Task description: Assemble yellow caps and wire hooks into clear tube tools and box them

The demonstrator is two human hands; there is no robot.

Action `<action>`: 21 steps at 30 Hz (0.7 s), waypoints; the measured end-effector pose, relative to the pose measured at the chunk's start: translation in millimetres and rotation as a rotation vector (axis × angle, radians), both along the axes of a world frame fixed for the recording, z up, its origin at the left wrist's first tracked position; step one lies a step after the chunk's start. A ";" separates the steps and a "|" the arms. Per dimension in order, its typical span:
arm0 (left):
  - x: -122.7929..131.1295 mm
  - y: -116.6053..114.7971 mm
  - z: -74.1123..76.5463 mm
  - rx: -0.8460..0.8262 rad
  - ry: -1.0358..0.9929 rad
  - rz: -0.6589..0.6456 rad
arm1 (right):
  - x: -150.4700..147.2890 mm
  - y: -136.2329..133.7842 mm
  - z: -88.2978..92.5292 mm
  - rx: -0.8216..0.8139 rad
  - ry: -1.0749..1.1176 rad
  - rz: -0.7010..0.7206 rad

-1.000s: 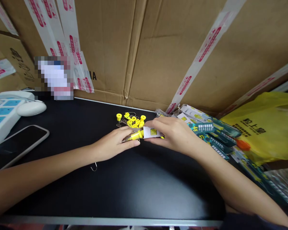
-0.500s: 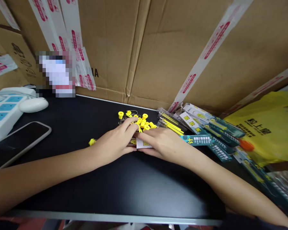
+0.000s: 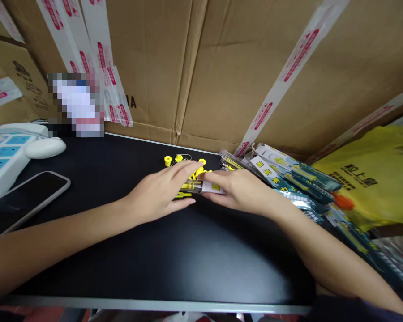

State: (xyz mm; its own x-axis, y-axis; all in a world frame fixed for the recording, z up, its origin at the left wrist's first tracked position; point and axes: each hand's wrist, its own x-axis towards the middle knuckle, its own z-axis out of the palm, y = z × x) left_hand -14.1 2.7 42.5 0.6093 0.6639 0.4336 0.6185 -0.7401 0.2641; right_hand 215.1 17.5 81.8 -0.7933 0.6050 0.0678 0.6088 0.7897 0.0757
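Observation:
A slim clear plastic package (image 3: 196, 187) with a white end label and yellow pieces inside lies crosswise between my hands. My right hand (image 3: 240, 190) grips its label end, thumb below and fingers above. My left hand (image 3: 159, 190) is curved around the other end, its thumb stretched out underneath. A thin yellow piece (image 3: 184, 195) shows below the package, beside the left thumb. Behind the fingers lie loose yellow flared caps (image 3: 168, 161) and thin wire loops, partly covered by my hands.
Teal-backed packages (image 3: 302, 172) are heaped at the right, beside a yellow bag (image 3: 366, 174). A phone (image 3: 30, 197), a white power strip (image 3: 10, 152) and a white oval device (image 3: 46, 147) are at the left. Cardboard boxes (image 3: 147, 62) wall off the back of the black table (image 3: 174, 259).
The package and my right hand have shifted slightly right. My left thumb has moved away from the label end. The yellow end that stuck out left of my left hand no longer shows.

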 end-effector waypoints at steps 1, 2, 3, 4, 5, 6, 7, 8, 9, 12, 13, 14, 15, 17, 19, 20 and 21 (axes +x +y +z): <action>-3.3 5.4 1.9 -0.037 0.016 0.031 | 5.9 3.5 4.1 0.001 0.015 -0.025; -6.9 11.4 3.3 -0.082 0.014 0.066 | 11.3 6.5 7.7 0.005 0.025 -0.044; -10.7 17.8 4.0 -0.142 -0.013 0.102 | 16.1 9.1 10.9 0.006 0.029 -0.071; -14.5 24.6 4.0 -0.206 -0.070 0.105 | 20.1 11.3 13.6 -0.001 0.034 -0.093; -18.1 31.2 3.3 -0.267 -0.148 0.069 | 23.3 13.1 15.8 -0.013 0.039 -0.115; -21.3 37.5 2.0 -0.342 -0.238 0.024 | 25.8 14.6 17.6 -0.024 0.045 -0.136; -23.9 43.2 0.6 -0.428 -0.342 -0.008 | 27.7 15.8 18.9 -0.034 0.052 -0.152; -25.9 47.9 -0.9 -0.502 -0.428 -0.039 | 29.0 16.8 19.9 -0.043 0.058 -0.163; -27.3 51.6 -2.0 -0.556 -0.499 -0.052 | 29.9 17.7 20.6 -0.049 0.063 -0.170; -28.1 56.6 -2.6 -0.614 -0.593 -0.037 | 30.4 19.3 20.8 -0.056 0.064 -0.185; -27.6 56.7 -2.1 -0.619 -0.617 -0.031 | 30.0 19.5 20.3 -0.053 0.060 -0.193; -26.9 56.2 -1.5 -0.624 -0.641 -0.028 | 29.2 19.4 19.6 -0.049 0.056 -0.200; -26.0 55.2 -1.0 -0.634 -0.660 -0.025 | 28.2 19.0 18.6 -0.049 0.051 -0.202; -23.7 52.4 -0.5 -0.667 -0.667 -0.019 | 25.0 17.4 16.0 -0.058 0.049 -0.185; -20.9 48.1 -0.7 -0.699 -0.647 -0.025 | 20.7 14.5 12.8 -0.066 0.057 -0.147; -19.2 45.5 -0.7 -0.712 -0.631 -0.032 | 18.3 12.7 11.2 -0.067 0.063 -0.124; -17.4 42.5 -0.5 -0.722 -0.614 -0.041 | 15.7 10.7 9.7 -0.065 0.069 -0.103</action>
